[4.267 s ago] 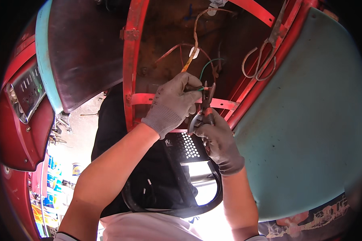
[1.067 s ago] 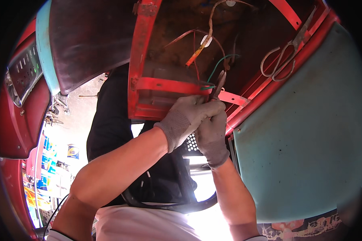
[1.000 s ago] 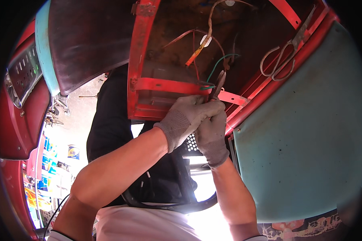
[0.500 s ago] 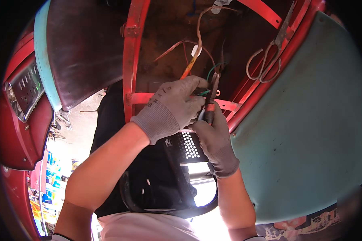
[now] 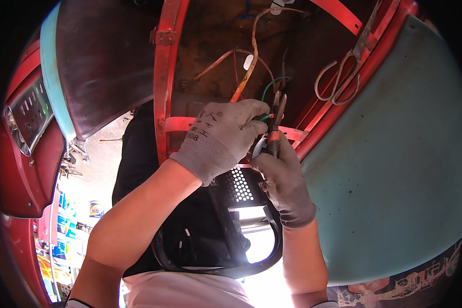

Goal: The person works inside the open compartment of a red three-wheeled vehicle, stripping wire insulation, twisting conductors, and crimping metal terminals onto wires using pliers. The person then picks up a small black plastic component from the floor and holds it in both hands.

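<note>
Near centre frame, I'm gripping pliers (image 5: 279, 114) with the curled right hand (image 5: 284, 179), partly hiding their handles (image 5: 274, 146); the left hand (image 5: 231, 126) is pinching green wire (image 5: 264, 117), covering some, its glove (image 5: 210, 154) showing dark print (image 5: 206, 127).

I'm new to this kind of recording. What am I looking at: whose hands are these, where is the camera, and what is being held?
There is no robot here: these are a person's own gloved hands. The view comes from a wide fisheye camera worn on the head and looking down, so straight edges bend near the rim. The left hand pinches a green wire. The right hand grips pliers, their tips apart beside the wire; exact contact is hard to tell. Around them is a red frame, with scissors resting on its right side and a teal panel further right.
</note>
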The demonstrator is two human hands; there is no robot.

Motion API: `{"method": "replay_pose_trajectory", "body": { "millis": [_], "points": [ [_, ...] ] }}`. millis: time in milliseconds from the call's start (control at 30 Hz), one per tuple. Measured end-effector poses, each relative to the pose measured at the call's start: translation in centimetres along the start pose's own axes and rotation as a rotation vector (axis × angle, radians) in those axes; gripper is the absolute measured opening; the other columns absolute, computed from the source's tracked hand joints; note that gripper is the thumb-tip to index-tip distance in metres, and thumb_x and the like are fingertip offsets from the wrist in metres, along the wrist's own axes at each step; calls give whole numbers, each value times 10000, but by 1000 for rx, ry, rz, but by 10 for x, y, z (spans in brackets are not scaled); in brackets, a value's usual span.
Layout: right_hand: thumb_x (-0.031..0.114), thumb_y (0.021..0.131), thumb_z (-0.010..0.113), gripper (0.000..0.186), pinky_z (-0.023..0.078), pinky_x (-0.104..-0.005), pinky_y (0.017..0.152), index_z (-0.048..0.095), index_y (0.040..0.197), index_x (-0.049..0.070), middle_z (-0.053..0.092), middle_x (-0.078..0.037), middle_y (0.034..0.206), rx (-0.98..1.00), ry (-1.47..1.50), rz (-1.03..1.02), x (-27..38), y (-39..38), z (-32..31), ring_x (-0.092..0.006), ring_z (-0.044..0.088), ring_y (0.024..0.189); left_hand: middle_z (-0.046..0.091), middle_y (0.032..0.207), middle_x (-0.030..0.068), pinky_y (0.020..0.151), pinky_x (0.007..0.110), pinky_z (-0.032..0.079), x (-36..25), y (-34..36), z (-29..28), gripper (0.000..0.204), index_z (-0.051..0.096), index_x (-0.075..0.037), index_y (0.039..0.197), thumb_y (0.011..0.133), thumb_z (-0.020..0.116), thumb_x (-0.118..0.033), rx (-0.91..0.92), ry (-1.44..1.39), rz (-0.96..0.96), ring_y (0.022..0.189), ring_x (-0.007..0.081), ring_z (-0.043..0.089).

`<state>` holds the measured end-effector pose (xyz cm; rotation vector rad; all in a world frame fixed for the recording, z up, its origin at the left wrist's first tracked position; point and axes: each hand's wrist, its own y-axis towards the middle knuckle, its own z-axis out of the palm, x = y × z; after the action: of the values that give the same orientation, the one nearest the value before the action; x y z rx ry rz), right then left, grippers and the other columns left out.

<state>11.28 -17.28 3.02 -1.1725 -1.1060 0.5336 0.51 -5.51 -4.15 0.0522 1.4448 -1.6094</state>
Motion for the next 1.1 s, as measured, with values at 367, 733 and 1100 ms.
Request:
{"method": "replay_pose_trajectory", "body": {
  "millis": [367, 733, 1100],
  "points": [
    [44, 872, 554, 398, 511, -324, 801, 560, 1264, -23, 652, -85, 1025, -81, 49, 158, -18, 8, 2, -142, 590, 873, 755, 908, 108, 720, 286, 603, -4, 1, -1, 236, 702, 66, 1184, 983, 630, -34, -7, 110, 39, 764, 125, 736],
    [70, 917, 570, 249, 517, -361, 746, 586, 1148, -21, 620, -103, 826, -180, -142, 168, -15, 7, 13, -188, 591, 752, 742, 870, 112, 701, 295, 596, 0, -2, 2, 217, 706, 55, 1166, 983, 623, -28, 5, 184, 119, 727, 133, 719],
    [62, 957, 575, 134, 433, -336, 607, 592, 1070, -9, 569, -55, 756, -204, -7, 61, -36, 11, 21, -129, 521, 663, 751, 883, 148, 732, 338, 582, 2, 4, 5, 244, 698, 54, 1161, 962, 630, -68, -48, 253, 126, 771, 194, 741]
  ]
}}
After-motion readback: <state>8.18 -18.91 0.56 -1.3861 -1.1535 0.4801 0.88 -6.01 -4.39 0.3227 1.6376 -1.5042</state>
